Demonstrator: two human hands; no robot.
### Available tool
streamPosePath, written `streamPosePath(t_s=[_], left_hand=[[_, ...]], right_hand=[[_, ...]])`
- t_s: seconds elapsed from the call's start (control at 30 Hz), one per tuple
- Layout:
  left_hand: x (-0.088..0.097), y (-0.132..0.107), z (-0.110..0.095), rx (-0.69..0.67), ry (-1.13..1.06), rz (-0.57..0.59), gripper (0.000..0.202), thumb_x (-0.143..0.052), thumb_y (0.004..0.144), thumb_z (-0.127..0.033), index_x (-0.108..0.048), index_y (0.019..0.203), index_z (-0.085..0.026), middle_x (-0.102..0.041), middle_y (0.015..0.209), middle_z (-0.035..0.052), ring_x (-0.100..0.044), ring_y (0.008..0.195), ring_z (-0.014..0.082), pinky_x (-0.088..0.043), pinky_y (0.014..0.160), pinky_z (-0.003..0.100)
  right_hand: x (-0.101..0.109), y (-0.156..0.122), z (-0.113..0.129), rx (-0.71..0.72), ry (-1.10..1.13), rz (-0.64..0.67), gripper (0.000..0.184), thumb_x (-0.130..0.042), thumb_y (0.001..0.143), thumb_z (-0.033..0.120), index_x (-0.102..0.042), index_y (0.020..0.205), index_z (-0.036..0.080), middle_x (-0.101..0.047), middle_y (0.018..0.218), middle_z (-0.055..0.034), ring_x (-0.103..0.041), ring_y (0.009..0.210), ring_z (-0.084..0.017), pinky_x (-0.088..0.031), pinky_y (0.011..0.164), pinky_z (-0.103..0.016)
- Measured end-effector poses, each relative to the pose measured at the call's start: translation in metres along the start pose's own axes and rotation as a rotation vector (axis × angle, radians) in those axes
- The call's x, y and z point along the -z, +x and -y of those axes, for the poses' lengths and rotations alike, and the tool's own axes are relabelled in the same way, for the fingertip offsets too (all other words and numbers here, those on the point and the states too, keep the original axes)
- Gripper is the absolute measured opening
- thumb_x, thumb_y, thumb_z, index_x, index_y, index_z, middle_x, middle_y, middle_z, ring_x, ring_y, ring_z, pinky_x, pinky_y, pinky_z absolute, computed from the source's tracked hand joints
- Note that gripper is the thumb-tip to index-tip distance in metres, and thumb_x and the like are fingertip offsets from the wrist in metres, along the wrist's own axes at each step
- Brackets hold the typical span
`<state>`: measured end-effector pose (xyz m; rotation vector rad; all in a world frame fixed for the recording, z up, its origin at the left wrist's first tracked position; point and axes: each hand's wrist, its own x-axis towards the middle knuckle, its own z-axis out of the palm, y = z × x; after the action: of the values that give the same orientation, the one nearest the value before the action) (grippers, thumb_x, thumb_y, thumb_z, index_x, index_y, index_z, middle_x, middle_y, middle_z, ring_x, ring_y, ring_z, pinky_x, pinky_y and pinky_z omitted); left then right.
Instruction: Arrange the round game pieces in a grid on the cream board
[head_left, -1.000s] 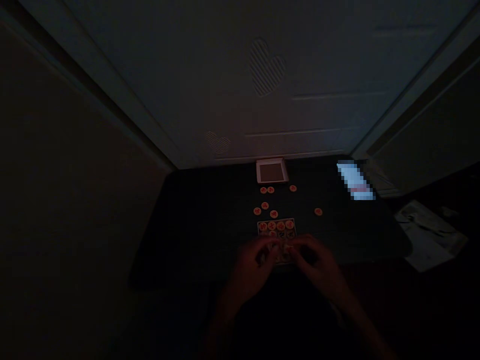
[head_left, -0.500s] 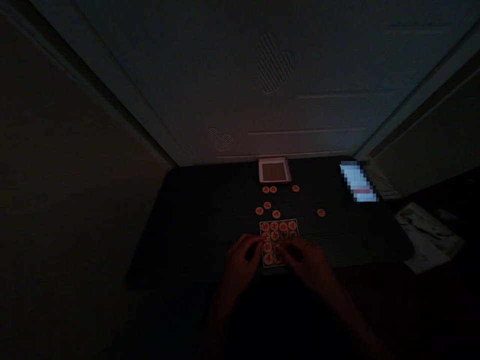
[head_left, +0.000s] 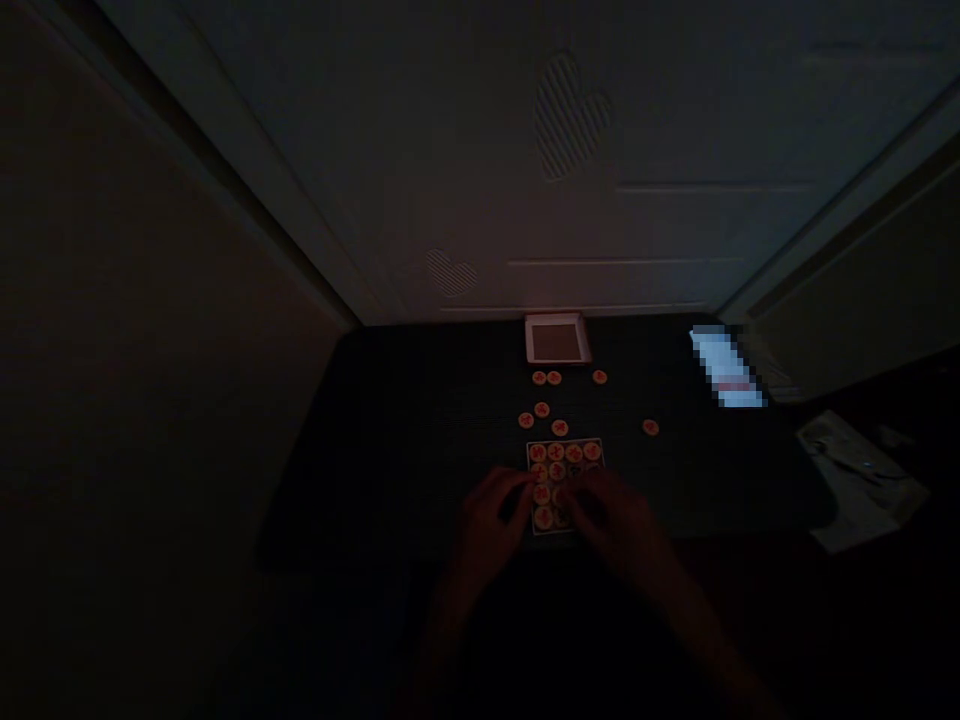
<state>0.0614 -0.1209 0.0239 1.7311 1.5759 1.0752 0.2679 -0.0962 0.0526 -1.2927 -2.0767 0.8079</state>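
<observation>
Meeting a white door (head_left: 480, 200), the dark table (head_left: 390, 470) lies under left hand (head_left: 487, 522) and right hand (head_left: 619, 525); grip unclear.

left hand (head_left: 487, 525) and right hand (head_left: 619, 530) reach close together, curled downward.

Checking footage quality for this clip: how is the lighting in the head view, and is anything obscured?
Head view: very dim; the left hand and right hand are near silhouettes; the round pieces show red marks; a bright patch at right is pixelated.
</observation>
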Motion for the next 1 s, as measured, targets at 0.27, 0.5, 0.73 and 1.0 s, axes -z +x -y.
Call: streamPosePath(t_s=[0.27, 0.5, 0.73, 1.0], left_hand=[[0.000, 0.001, -0.001, 0.000, 0.009, -0.001, 0.015, -0.060, 0.098, -0.026, -0.073, 0.107, -0.028, -0.074, 0.102, 0.0027, -0.071, 0.095, 0.0186, -0.058, 0.089, 0.032], [0.000, 0.001, 0.000, -0.006, 0.035, 0.010, 0.016, -0.060, 0.098, -0.025, -0.073, 0.108, -0.027, -0.074, 0.104, 0.0030, -0.071, 0.095, 0.0184, -0.058, 0.088, 0.032], [-0.002, -0.001, 0.004, 0.016, 0.040, 0.021, 0.017, -0.059, 0.099, -0.025, -0.072, 0.110, -0.026, -0.073, 0.105, 0.0029, -0.070, 0.096, 0.0172, -0.056, 0.090, 0.031], [-0.001, -0.001, 0.004, 0.014, 0.042, 0.008, 0.016, -0.059, 0.099, -0.024, -0.073, 0.108, -0.025, -0.073, 0.102, 0.0025, -0.069, 0.093, 0.0162, -0.056, 0.087, 0.029]], right_hand=[[-0.007, -0.003, -0.010, 0.096, -0.012, 0.010, 0.016, -0.064, 0.093, 0.019, -0.071, 0.106, 0.027, -0.072, 0.105, -0.0060, -0.068, 0.100, -0.025, -0.058, 0.089, -0.042], [-0.008, -0.004, -0.009, 0.078, -0.015, -0.013, 0.015, -0.064, 0.095, 0.026, -0.071, 0.109, 0.027, -0.072, 0.108, -0.0074, -0.068, 0.105, -0.025, -0.058, 0.094, -0.043], [0.021, 0.000, -0.031, 0.017, -0.130, -0.202, 0.017, -0.059, 0.098, 0.034, -0.072, 0.105, 0.025, -0.074, 0.106, -0.0080, -0.068, 0.101, -0.025, -0.057, 0.090, -0.042], [0.049, 0.017, -0.101, -0.121, -0.339, -0.424, 0.032, -0.061, 0.094, 0.045, -0.070, 0.113, 0.021, -0.071, 0.114, -0.0141, -0.064, 0.109, -0.031, -0.052, 0.095, -0.048]])
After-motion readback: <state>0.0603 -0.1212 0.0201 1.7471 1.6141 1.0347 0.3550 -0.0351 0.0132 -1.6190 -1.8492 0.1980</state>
